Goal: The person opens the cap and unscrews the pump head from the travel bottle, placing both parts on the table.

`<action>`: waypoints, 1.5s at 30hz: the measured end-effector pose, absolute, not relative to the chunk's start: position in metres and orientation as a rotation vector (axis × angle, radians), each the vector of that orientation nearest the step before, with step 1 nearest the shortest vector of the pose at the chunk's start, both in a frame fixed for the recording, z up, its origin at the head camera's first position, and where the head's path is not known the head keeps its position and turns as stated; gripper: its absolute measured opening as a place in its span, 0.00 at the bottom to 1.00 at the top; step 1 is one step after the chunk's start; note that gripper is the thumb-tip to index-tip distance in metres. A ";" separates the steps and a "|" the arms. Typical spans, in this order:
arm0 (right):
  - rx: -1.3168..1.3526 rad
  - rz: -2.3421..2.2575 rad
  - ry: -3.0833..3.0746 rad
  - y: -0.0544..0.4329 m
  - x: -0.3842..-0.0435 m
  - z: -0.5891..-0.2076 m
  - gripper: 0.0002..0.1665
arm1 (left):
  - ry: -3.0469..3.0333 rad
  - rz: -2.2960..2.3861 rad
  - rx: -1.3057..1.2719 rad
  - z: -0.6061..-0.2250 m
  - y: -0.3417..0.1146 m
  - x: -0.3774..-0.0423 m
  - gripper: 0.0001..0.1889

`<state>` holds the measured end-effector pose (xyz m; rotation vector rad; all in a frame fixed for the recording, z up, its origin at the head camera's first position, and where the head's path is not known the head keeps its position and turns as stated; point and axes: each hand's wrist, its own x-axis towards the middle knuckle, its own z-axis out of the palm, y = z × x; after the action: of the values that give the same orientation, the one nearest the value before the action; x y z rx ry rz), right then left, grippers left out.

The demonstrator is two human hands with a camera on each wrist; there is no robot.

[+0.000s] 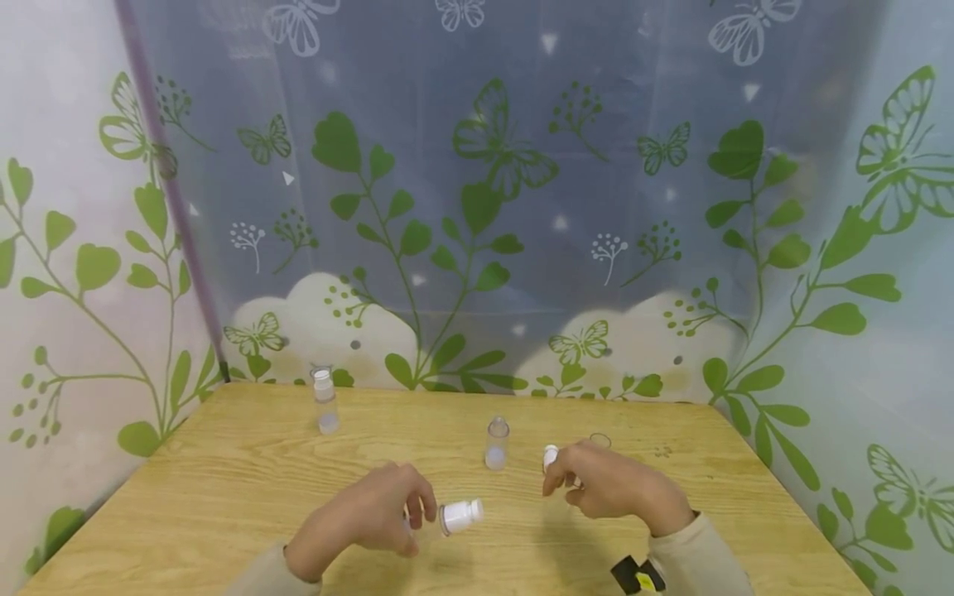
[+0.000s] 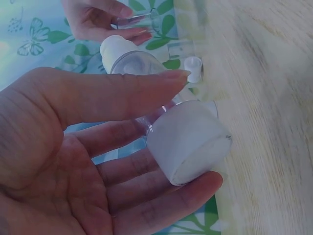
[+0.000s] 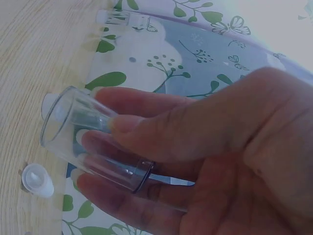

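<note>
My left hand (image 1: pixel 376 507) grips a small clear bottle (image 2: pixel 142 66) with a white pump top and a white base (image 2: pixel 188 142). It is tilted over the table, top pointing right in the head view, thumb on one side and fingers on the other. In my right hand (image 1: pixel 604 484), thumb and fingers hold a clear, hollow cylindrical cover (image 3: pixel 98 142); the hand hides it in the head view. A white pump piece (image 1: pixel 550 457) stands on the table beside the right fingers. Between the hands, farther back, is an upright clear bottle (image 1: pixel 497 447) without a white top.
Another clear bottle with a white top (image 1: pixel 325 406) stands at the back left of the wooden table (image 1: pixel 224 472). A black strap piece with a yellow mark (image 1: pixel 638 574) lies by the right sleeve. Leaf-and-butterfly printed curtains (image 1: pixel 477 248) close off the back and sides.
</note>
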<state>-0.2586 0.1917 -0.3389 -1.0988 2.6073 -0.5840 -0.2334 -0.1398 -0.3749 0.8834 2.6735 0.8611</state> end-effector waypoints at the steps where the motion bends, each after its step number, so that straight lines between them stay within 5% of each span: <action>1: -1.087 -0.579 2.615 0.193 -0.259 -0.339 0.21 | 2.673 0.859 0.882 -0.375 -0.139 -0.233 0.17; 45: -0.765 -0.560 2.717 0.257 -0.274 -0.371 0.11 | 2.671 0.830 0.899 -0.377 -0.138 -0.232 0.16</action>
<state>-0.2743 0.2565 -0.3712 -0.7650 2.7169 -0.5601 -0.2319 -0.1377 -0.3773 0.8986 2.6708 0.8304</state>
